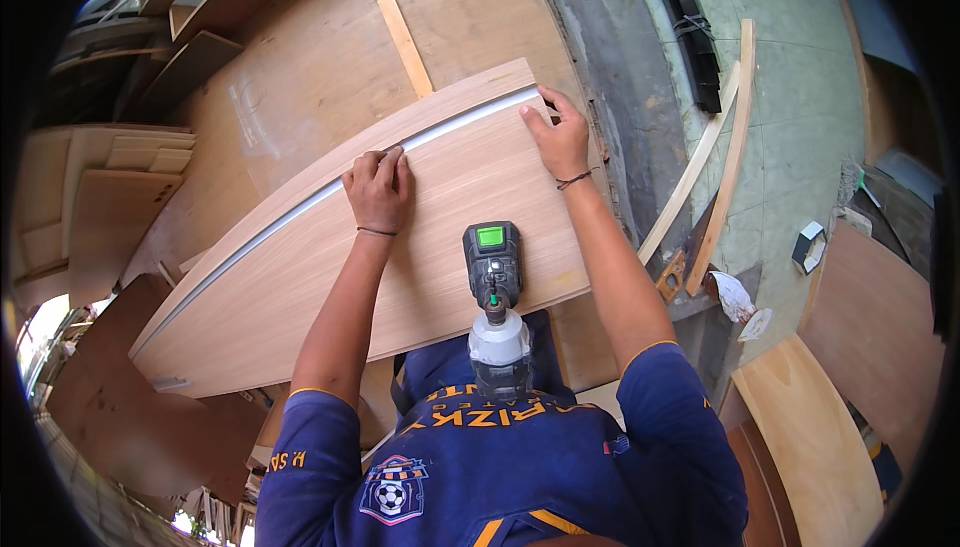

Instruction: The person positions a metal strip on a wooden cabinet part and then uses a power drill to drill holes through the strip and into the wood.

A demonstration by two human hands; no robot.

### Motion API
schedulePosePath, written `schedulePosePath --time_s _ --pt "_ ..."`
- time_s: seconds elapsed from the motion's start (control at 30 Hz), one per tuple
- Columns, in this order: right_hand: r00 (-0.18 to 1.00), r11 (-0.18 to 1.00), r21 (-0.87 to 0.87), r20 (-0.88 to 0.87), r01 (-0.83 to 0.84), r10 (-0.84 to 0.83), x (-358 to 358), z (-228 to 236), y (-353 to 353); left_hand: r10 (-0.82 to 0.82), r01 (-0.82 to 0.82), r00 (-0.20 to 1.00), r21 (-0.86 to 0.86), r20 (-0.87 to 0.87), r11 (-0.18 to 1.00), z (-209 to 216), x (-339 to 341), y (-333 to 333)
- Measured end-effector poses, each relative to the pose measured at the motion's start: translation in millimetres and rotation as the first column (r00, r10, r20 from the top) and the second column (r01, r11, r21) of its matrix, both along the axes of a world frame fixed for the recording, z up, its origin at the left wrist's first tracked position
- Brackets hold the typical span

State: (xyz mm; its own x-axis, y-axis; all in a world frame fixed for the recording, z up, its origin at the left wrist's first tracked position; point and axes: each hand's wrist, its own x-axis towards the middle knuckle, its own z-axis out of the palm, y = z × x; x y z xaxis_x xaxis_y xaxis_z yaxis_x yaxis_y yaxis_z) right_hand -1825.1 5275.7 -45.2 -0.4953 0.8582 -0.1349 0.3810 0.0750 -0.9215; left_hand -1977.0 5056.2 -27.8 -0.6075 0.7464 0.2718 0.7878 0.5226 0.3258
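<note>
A long light wood-grain panel (470, 182) lies across in front of me, with a silver metal strip (455, 131) set along its far side. My left hand (380, 190) is closed over the strip, fingers curled and fingertips pressed down at it. Whatever small thing those fingers may pinch is hidden. At the panel's right end, my right hand (560, 137) grips the edge near the strip's end, thumb on the top face and fingers at the side. A cordless drill (497, 347) with a black battery rests at the panel's near edge, close to my body, held by neither hand.
Beneath the panel is a larger plywood surface (300, 77) carrying a narrow wood batten (400, 35). Wood strips (738, 147) and dark metal lengths (690, 37) lie on the floor to the right. Boards (120, 197) are stacked at left; a curved plywood piece (810, 437) sits at lower right.
</note>
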Motion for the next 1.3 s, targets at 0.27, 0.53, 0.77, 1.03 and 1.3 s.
schedulePosePath --time_s 0.27,0.53,0.77,1.03,1.3 --pt "0.999 0.996 -0.085 -0.036 -0.008 0.005 2 1 0 0.010 -0.011 1.000 -0.007 -0.011 1.000 -1 -1 0" --pt "0.996 0.997 0.057 0.069 -0.060 0.056 3 0 0 0.001 -0.001 0.999 -0.006 -0.035 1.000 -2 -3 -1" --pt "0.998 0.998 0.040 0.049 -0.045 0.043 0 1 -3 -0.005 0.004 1.000 -0.016 -0.027 1.000 -1 -3 0" --pt "0.995 0.995 -0.068 -0.072 0.071 -0.075 -3 11 -1 -0.022 0.021 0.999 -0.016 -0.031 1.000 0 -1 1" --pt "0.988 0.990 -0.123 -0.128 0.066 -0.082 5 -1 0 -0.012 0.010 1.000 -0.087 -0.027 0.996 -3 2 2"
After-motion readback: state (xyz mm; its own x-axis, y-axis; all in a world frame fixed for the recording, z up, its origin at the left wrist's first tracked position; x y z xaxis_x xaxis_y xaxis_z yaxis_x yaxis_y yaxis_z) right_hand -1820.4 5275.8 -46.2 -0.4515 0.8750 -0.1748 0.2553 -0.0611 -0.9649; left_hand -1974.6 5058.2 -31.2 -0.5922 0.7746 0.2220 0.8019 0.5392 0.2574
